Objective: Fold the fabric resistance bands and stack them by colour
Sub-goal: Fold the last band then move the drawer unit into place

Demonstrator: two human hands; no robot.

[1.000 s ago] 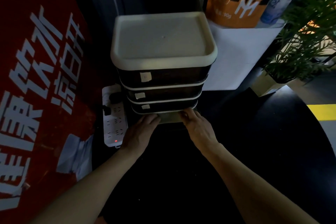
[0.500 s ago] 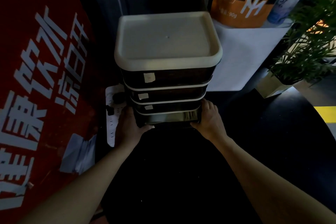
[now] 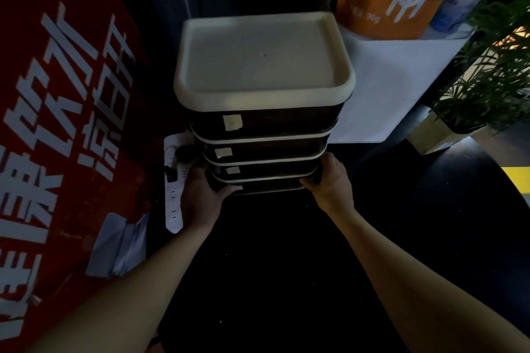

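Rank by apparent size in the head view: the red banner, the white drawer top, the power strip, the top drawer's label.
1. red banner
2. white drawer top
3. power strip, partly hidden
4. label

Dark drawer tower (image 3: 263,129) with cream lid, four stacked drawers with cream rims, small pale labels on the upper three fronts. Stands upright on the dark floor, centre-far. No resistance bands visible; drawer contents too dark to tell.

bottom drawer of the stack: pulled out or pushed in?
Pulled out slightly. The bottom drawer has its front edge forward of the drawers above, and the left hand and right hand grip its corners. Contents too dark to tell.
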